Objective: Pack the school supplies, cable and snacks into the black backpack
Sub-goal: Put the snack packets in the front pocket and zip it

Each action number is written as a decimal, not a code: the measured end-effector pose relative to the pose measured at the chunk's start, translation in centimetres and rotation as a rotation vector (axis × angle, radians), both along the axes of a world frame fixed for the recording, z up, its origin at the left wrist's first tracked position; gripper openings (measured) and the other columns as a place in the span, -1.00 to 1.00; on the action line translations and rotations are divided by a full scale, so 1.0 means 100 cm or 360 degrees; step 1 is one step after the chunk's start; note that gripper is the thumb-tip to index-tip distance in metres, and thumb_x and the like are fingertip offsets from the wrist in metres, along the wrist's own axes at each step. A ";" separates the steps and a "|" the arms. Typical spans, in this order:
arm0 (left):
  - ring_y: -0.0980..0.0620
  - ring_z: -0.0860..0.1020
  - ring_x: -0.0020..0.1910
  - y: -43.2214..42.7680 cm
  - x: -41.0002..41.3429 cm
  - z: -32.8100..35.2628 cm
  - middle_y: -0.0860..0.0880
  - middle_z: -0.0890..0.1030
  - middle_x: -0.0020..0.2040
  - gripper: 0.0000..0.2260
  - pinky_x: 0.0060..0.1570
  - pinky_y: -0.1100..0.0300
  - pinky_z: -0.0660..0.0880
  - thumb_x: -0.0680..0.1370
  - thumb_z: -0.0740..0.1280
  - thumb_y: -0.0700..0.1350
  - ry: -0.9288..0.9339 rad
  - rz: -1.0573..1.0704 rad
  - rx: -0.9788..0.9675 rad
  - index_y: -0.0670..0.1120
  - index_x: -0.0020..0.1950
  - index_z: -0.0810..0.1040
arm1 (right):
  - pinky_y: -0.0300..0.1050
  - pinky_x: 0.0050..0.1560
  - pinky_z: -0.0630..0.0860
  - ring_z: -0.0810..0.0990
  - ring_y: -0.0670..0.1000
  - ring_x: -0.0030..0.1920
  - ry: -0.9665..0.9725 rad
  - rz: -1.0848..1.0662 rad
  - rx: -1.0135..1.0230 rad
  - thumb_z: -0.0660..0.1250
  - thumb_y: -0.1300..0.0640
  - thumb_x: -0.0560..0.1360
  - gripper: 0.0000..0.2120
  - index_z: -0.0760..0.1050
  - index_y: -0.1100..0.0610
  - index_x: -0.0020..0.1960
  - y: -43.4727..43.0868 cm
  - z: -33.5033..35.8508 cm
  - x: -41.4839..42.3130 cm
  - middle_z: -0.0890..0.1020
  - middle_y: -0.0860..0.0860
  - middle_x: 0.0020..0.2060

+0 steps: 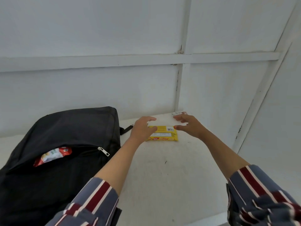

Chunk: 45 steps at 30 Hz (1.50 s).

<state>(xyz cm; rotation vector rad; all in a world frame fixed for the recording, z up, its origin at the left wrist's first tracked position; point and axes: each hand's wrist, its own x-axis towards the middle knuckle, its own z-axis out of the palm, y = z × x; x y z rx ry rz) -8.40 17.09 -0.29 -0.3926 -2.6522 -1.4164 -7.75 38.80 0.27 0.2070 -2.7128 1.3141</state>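
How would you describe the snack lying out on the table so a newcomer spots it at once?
Start at the black backpack on the left of the white table. Just right of it, between the left hand and right hand, lies a flat yellow snack pack. Its yellow wrapper with a barcode sets it apart from the red-and-white packet poking from the backpack's pocket.

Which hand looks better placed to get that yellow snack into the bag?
Probably the left. The left hand overlaps one end of the yellow snack and is beside the backpack, nearer its open pocket. The right hand hovers at the other end, farther away.
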 end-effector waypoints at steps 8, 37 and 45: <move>0.05 0.42 0.22 0.007 -0.064 -0.018 -0.02 0.42 0.29 -0.62 0.11 0.25 0.32 0.44 0.41 -0.12 -0.0055 0.0164 -0.0143 0.02 0.25 0.50 | -0.25 0.04 0.31 0.50 0.03 0.14 0.0031 -0.0218 -0.0021 0.47 0.22 0.36 -0.55 0.50 0.09 0.23 0.031 -0.016 -0.066 0.53 0.07 0.17; -0.05 0.23 0.36 0.006 -0.112 -0.052 -0.05 0.41 0.27 -0.69 0.20 0.25 0.16 0.44 0.42 -0.05 -0.0198 0.0474 -0.0280 -0.02 0.17 0.57 | -0.08 0.17 0.26 0.36 0.12 0.26 -0.0260 -0.0594 0.0204 0.39 -0.12 0.24 -0.59 0.58 0.08 0.01 0.061 -0.060 -0.145 0.44 0.13 0.15; -0.04 0.22 0.35 0.008 -0.078 -0.017 -0.04 0.42 0.27 -0.71 0.11 0.30 0.07 0.44 0.41 -0.05 -0.0018 0.0333 -0.0259 0.00 0.16 0.56 | -0.09 0.26 0.33 0.44 -0.02 0.10 0.0001 -0.0514 -0.0077 0.45 -0.20 0.14 -0.63 0.56 0.02 -0.19 0.037 -0.026 -0.093 0.47 -0.02 -0.04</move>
